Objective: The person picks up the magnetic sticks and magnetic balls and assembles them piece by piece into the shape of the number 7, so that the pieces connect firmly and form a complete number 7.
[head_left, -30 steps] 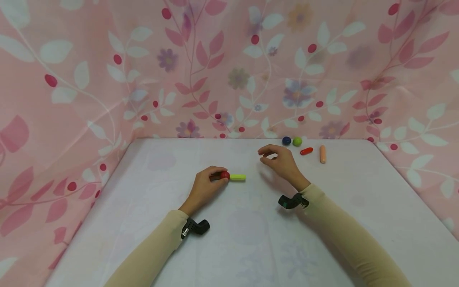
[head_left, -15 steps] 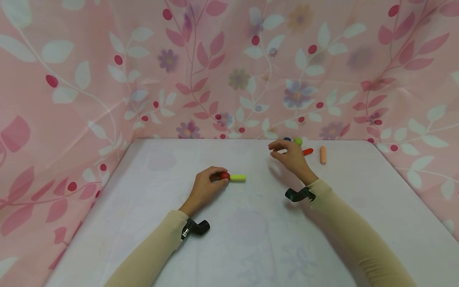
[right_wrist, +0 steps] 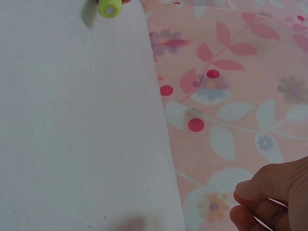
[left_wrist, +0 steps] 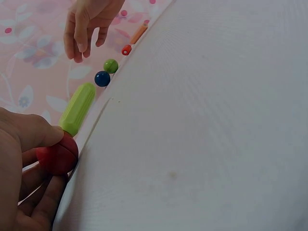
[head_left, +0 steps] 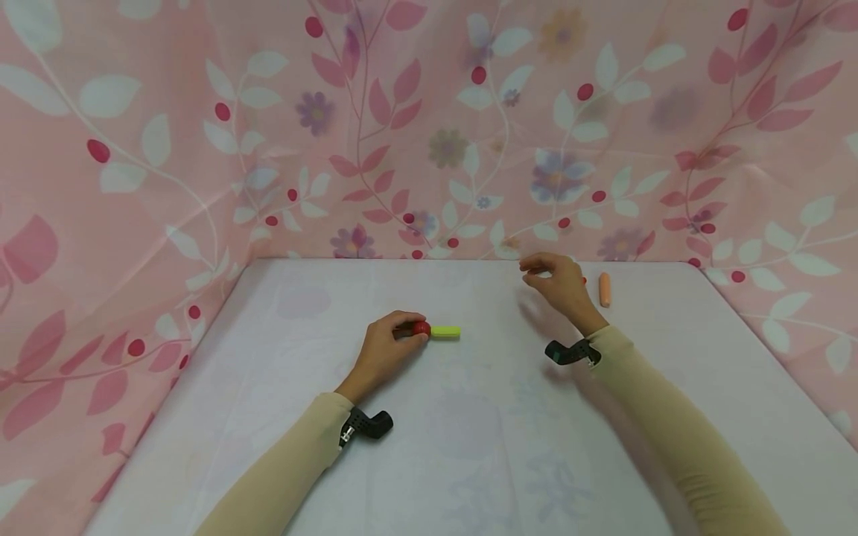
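Observation:
My left hand (head_left: 387,348) pinches a red ball (head_left: 421,328) between thumb and fingers, low over the table. A yellow-green ridged stick (head_left: 445,332) lines up end to end with the ball; in the right wrist view its end (right_wrist: 109,8) shows a round hole. Toward the table's back right, my right hand (head_left: 561,286) is raised with bent, loose fingers and holds nothing. It hides the balls behind it in the head view. The left wrist view shows a blue ball (left_wrist: 102,78) and a green ball (left_wrist: 110,66) there.
Beside my right hand lie a small red piece (head_left: 584,281), mostly covered, and an orange stick (head_left: 605,289). White cloth covers the table (head_left: 462,424). A pink floral curtain (head_left: 429,149) stands along its back and sides.
My right hand has moved right and toward the back, now covering the blue and green balls in the head view. My left hand, red ball and yellow-green stick stay in place.

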A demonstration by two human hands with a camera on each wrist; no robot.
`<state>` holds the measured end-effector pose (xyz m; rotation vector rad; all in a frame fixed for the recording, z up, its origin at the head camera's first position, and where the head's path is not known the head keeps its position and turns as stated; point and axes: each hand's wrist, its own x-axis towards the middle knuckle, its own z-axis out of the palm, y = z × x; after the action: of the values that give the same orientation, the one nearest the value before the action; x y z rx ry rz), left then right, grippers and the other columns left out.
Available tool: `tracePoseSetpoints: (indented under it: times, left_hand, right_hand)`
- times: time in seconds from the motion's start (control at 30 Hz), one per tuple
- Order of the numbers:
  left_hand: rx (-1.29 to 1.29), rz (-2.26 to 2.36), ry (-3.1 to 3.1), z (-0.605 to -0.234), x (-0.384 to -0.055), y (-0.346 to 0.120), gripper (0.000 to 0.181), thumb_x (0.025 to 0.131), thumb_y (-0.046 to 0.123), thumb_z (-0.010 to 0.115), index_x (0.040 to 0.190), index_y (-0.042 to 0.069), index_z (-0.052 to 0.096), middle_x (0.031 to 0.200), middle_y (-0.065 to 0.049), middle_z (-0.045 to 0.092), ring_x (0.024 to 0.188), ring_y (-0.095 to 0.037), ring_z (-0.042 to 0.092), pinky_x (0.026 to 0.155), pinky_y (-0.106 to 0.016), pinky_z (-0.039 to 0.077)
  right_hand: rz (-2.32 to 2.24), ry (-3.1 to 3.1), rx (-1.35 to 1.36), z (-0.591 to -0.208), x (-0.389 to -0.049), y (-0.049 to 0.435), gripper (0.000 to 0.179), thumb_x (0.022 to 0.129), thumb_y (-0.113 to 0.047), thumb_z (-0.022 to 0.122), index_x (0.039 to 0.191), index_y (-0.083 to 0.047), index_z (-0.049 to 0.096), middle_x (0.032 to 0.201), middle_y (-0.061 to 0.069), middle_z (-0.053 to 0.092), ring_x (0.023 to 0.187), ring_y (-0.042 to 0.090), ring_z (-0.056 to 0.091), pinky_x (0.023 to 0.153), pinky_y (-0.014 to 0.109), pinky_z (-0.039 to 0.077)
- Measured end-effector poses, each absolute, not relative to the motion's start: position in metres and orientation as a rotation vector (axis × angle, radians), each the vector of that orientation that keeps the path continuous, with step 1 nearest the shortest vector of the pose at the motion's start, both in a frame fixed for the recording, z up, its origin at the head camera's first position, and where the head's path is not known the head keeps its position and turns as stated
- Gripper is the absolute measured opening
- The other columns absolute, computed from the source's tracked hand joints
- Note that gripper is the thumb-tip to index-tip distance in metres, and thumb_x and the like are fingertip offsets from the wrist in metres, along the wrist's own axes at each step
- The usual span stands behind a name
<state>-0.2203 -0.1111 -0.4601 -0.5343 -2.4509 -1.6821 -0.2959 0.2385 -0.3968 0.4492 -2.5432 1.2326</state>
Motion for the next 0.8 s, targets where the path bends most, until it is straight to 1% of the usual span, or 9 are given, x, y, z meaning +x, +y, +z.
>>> tracePoseSetpoints:
  times: [0.1,0.17,0.27,0.37,0.47,0.6,0.73,0.8]
  left_hand:
    - [-0.535,-1.676,-2.449,-0.460,-0.220,-0.111,0.030,0.092,0.003,0.079,0.121,0.003,0.074,0.115,-0.006,0.071,0.107,-0.021,0.069,0.097,-0.036,0.055]
    - [-0.540,-1.679,-2.445,-0.460,-0.220,-0.111,0.030,0.092,0.003,0.079,0.121,0.002,0.074,0.115,-0.007,0.071,0.107,-0.021,0.069,0.097,-0.037,0.056]
    - [-0.544,-1.680,-2.445,-0.460,-0.221,-0.110,0.030,0.092,0.003,0.079,0.121,0.001,0.074,0.114,-0.007,0.071,0.106,-0.021,0.069,0.097,-0.037,0.056]
    - [-0.548,-1.676,-2.445,-0.460,-0.222,-0.111,0.030,0.092,0.003,0.079,0.121,0.001,0.074,0.114,-0.006,0.072,0.106,-0.020,0.069,0.096,-0.036,0.056]
    - [-0.551,-1.662,-2.448,-0.461,-0.222,-0.111,0.030,0.092,0.003,0.079,0.121,0.001,0.074,0.113,-0.006,0.072,0.106,-0.020,0.069,0.096,-0.035,0.055]
    - [-0.555,-1.654,-2.449,-0.461,-0.223,-0.111,0.031,0.091,0.003,0.079,0.121,0.001,0.073,0.114,-0.006,0.071,0.106,-0.020,0.069,0.097,-0.035,0.055]
    - [-0.553,-1.655,-2.448,-0.462,-0.222,-0.112,0.030,0.092,0.004,0.079,0.121,0.001,0.074,0.113,-0.006,0.072,0.106,-0.020,0.069,0.096,-0.035,0.056]
    - [-0.554,-1.657,-2.445,-0.463,-0.222,-0.112,0.030,0.092,0.004,0.079,0.121,0.001,0.073,0.113,-0.005,0.071,0.106,-0.019,0.069,0.096,-0.034,0.056]
  right_hand:
    - [1.185,-2.546,0.436,-0.398,-0.300,0.244,0.022,0.092,0.000,0.075,0.114,-0.003,0.076,0.108,0.018,0.075,0.102,0.033,0.069,0.091,0.054,0.053]
    - [1.158,-2.547,0.424,-0.399,-0.303,0.248,0.022,0.092,0.001,0.074,0.114,-0.003,0.076,0.107,0.017,0.075,0.101,0.034,0.069,0.094,0.057,0.052]
    - [1.145,-2.555,0.412,-0.399,-0.305,0.253,0.022,0.092,0.003,0.072,0.113,-0.002,0.075,0.109,0.019,0.075,0.102,0.035,0.068,0.093,0.056,0.052]
    - [1.152,-2.573,0.382,-0.398,-0.308,0.258,0.022,0.093,0.002,0.070,0.115,0.001,0.074,0.113,0.021,0.073,0.104,0.036,0.067,0.088,0.052,0.053]
    - [1.140,-2.591,0.357,-0.398,-0.311,0.262,0.023,0.093,0.001,0.071,0.116,0.002,0.073,0.115,0.022,0.072,0.104,0.037,0.066,0.086,0.050,0.052]
    - [1.105,-2.615,0.326,-0.397,-0.315,0.265,0.025,0.093,-0.002,0.072,0.118,0.002,0.073,0.116,0.022,0.071,0.108,0.040,0.064,0.086,0.052,0.051]
    - [1.112,-2.653,0.291,-0.398,-0.320,0.266,0.030,0.094,-0.002,0.068,0.124,0.002,0.071,0.121,0.023,0.069,0.113,0.042,0.063,0.086,0.053,0.053]
    - [1.108,-2.669,0.277,-0.399,-0.325,0.267,0.033,0.094,-0.001,0.067,0.126,0.003,0.069,0.124,0.024,0.069,0.115,0.042,0.062,0.089,0.054,0.052]
